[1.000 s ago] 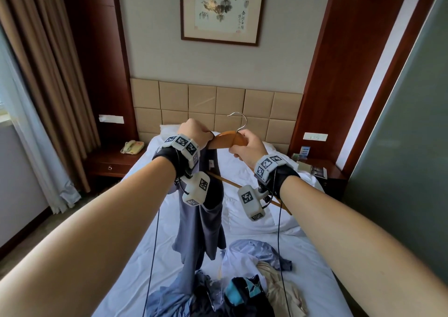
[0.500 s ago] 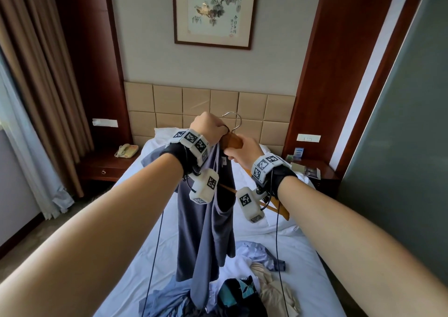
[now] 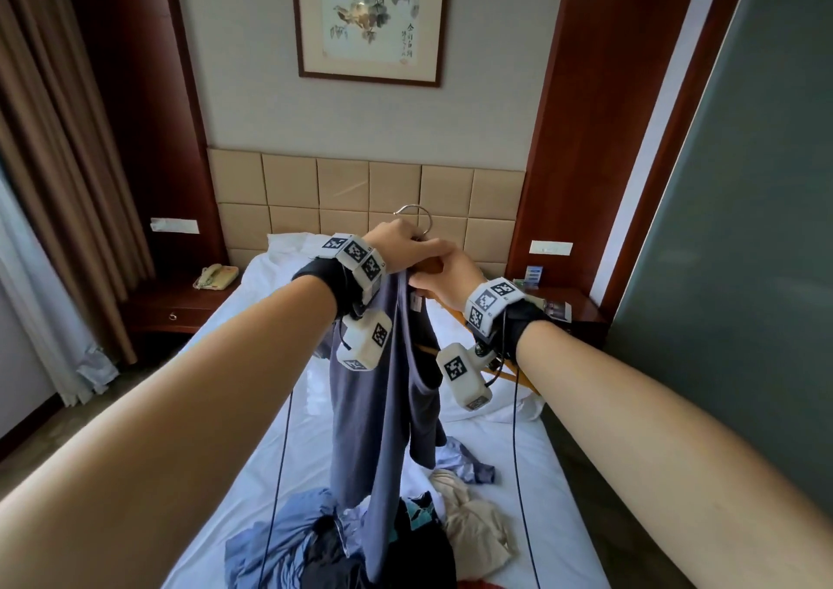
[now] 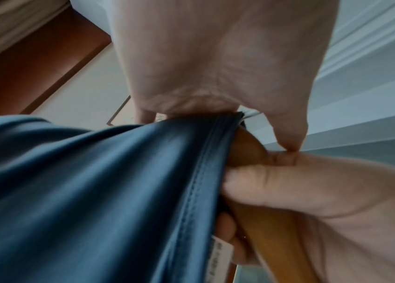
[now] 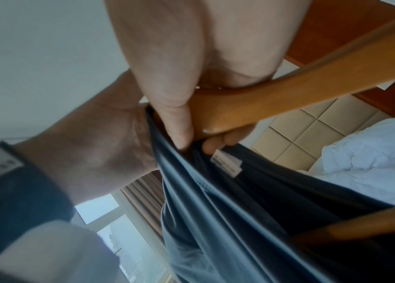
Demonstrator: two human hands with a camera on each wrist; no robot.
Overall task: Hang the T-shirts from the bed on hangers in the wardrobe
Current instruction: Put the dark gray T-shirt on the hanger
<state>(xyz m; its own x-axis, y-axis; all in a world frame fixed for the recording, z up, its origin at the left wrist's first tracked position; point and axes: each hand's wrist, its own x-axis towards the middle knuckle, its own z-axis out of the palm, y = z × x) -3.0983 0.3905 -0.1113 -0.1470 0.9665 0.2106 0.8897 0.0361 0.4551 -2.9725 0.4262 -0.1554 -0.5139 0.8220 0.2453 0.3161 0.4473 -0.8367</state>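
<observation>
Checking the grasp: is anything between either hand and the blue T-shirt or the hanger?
No. The left hand grips the T-shirt collar over the hanger; the right hand grips hanger and collar directly. The wardrobe is out of view.

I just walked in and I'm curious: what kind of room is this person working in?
Most likely a hotel bedroom: a white-sheeted bed with a padded headboard, a corded telephone on the nightstand, and a framed ink painting above.
</observation>
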